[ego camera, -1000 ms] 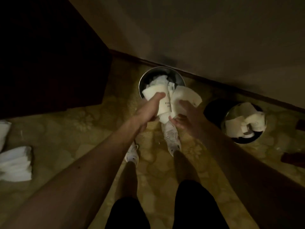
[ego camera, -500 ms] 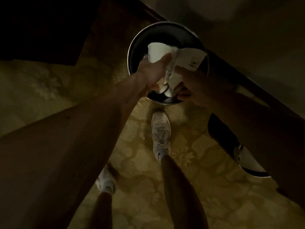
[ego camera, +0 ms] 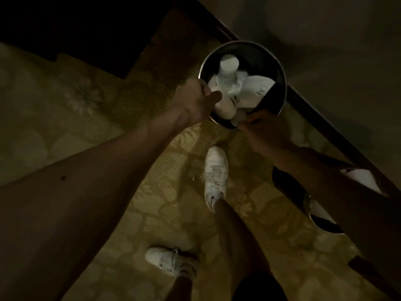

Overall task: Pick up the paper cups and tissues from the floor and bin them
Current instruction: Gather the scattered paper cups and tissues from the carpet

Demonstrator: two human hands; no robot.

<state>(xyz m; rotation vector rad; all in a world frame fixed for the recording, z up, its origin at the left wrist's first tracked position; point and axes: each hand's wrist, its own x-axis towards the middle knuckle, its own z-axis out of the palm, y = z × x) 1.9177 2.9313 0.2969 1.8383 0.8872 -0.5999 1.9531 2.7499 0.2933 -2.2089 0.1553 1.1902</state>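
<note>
Both bare arms reach far ahead, the left grip (ego camera: pixel 195 101) knuckles-up with fingers curled and thumb out, the right grip (ego camera: pixel 265 131) too dark to read.

We find the bin (ego camera: pixel 260 54) crowded with cups (ego camera: pixel 229 66) and tissues (ego camera: pixel 235 90), dark free room only at its 3 o'clock side, wall (ego camera: pixel 329 51) tight behind at 1 o'clock, furniture (ego camera: pixel 86 25) at 11, shoe (ego camera: pixel 216 172) at 6, second bin (ego camera: pixel 325 225) at 4, open carpet (ego camera: pixel 65 109) at 9.

Patterned yellow carpet (ego camera: pixel 86 118) in dim light.
A round metal bin (ego camera: pixel 280 68) and a second bin (ego camera: pixel 325 227) stand on it, apart; a white trainer (ego camera: pixel 216 174) is planted near the first, another trainer (ego camera: pixel 167 260) further back.
</note>
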